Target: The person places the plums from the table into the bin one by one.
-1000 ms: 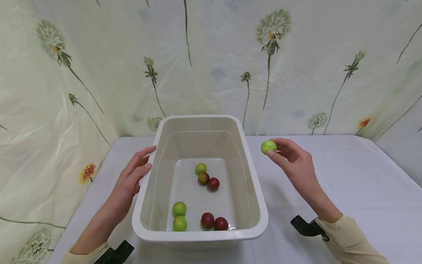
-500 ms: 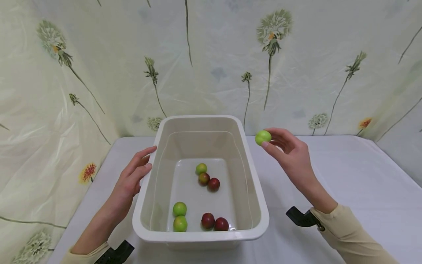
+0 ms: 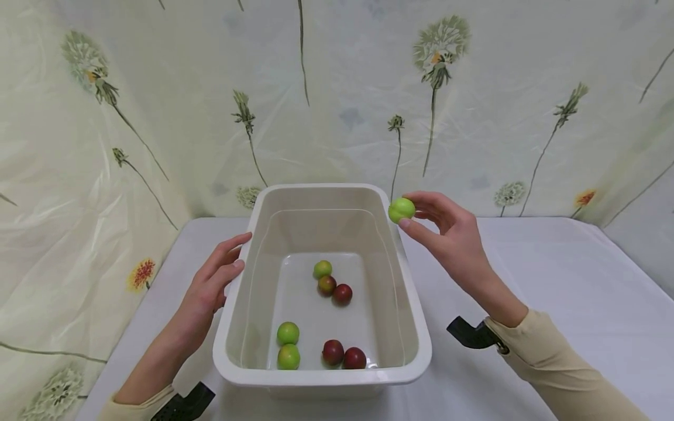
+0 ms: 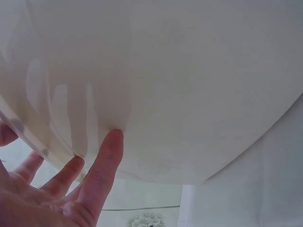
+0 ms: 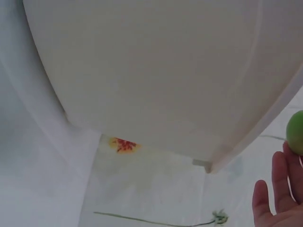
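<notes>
My right hand (image 3: 447, 231) pinches a green plum (image 3: 402, 210) between thumb and fingers, raised at the far right corner of a whitish plastic tub (image 3: 322, 377). In the right wrist view the plum (image 5: 296, 132) shows at the right edge, beside the fingers and above the tub's rim. My left hand (image 3: 207, 283) rests against the tub's left side, fingers fairly straight. The left wrist view has its fingertips (image 4: 113, 137) touching the outer wall below the rim. On the tub's floor lie several plums, among them a green one (image 3: 288, 332) and a dark red one (image 3: 342, 294).
The tub stands on a table with a white cloth (image 3: 553, 292). Behind and to the left hangs a plastic sheet (image 3: 337, 134) printed with dandelions. Dark camera mounts (image 3: 471, 333) sit at both wrists, by the beige sleeves.
My right hand has moved left and upward with the green plum, from right of the tub to its right rim. The left hand and the plums in the tub stay put.
</notes>
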`<state>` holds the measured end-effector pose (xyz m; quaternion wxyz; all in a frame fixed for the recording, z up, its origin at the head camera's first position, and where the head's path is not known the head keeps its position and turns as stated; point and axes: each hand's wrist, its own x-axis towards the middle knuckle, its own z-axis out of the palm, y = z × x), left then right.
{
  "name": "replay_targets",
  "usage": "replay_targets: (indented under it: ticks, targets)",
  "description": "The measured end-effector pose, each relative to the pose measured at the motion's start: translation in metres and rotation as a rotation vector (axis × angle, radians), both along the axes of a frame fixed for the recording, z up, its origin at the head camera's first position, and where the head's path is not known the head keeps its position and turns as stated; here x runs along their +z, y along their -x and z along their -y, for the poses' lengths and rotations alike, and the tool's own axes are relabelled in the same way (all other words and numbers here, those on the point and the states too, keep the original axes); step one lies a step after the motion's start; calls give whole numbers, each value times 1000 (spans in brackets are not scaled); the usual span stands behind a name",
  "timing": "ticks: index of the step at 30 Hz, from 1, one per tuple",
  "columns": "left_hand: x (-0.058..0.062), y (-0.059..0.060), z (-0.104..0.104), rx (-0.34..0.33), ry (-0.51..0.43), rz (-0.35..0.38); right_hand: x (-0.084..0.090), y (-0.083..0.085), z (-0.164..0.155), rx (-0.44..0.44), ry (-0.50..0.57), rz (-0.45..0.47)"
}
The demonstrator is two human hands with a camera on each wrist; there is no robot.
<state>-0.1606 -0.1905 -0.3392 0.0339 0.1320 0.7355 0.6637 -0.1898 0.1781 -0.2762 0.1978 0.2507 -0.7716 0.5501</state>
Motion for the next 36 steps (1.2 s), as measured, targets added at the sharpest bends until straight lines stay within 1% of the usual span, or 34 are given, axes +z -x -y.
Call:
replay_targets:
  ticks: [4,8,15,20,23,28,32,36]
  targets:
    - [-1,0,0,-2,-3,-1,3,1,8,21,-12,-1]
    - [0,2,1,-3,6,0,6,1,15,28,-56,12]
    - [0,3,1,-6,11,4,-13,23,16,42,-160,30]
    - [0,3,1,-8,5,5,-14,25,25,62,-228,48]
    - [-1,3,1,-8,6,4,-14,27,29,80,-288,82]
    - [-1,3,2,-12,6,2,-12,28,32,122,-396,174]
    - [0,3,2,-14,3,-2,-10,28,33,137,-447,224]
    - [0,3,1,-15,7,1,-11,29,33,135,-467,242]
